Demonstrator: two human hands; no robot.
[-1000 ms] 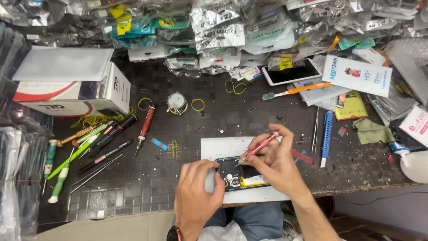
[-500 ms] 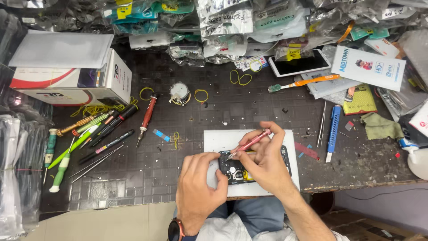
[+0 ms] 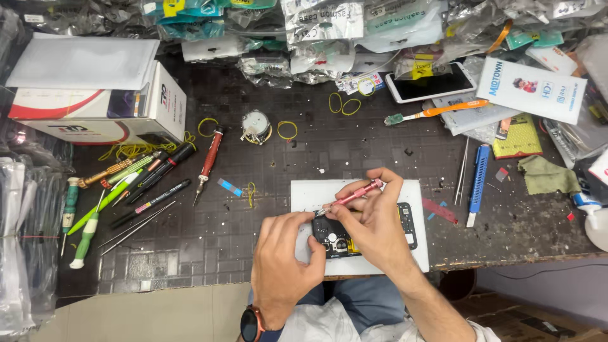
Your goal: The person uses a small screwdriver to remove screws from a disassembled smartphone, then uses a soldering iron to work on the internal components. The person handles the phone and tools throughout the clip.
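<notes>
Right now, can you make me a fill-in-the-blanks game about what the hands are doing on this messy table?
1. The right hand holds a thin ____ screwdriver.
2. The left hand steadies the opened ____.
3. That lies on a ____ mat.
4. The orange toothbrush lies just below a phone with a ____ screen.

Missing words: pink; phone; white; dark

Your right hand [image 3: 373, 225] holds a slim pink metal screwdriver [image 3: 352, 197] over the opened black phone with a yellow patch inside [image 3: 405, 223], which lies on a plain white rectangular mat [image 3: 316, 190]. You have a dark grid-patterned bench mat [image 3: 190, 253] underneath, with a red-handled screwdriver [image 3: 209, 154], green-handled screwdrivers [image 3: 95, 212], yellow rubber bands [image 3: 287, 130] and a blue flat pry tool [image 3: 479, 176]
</notes>
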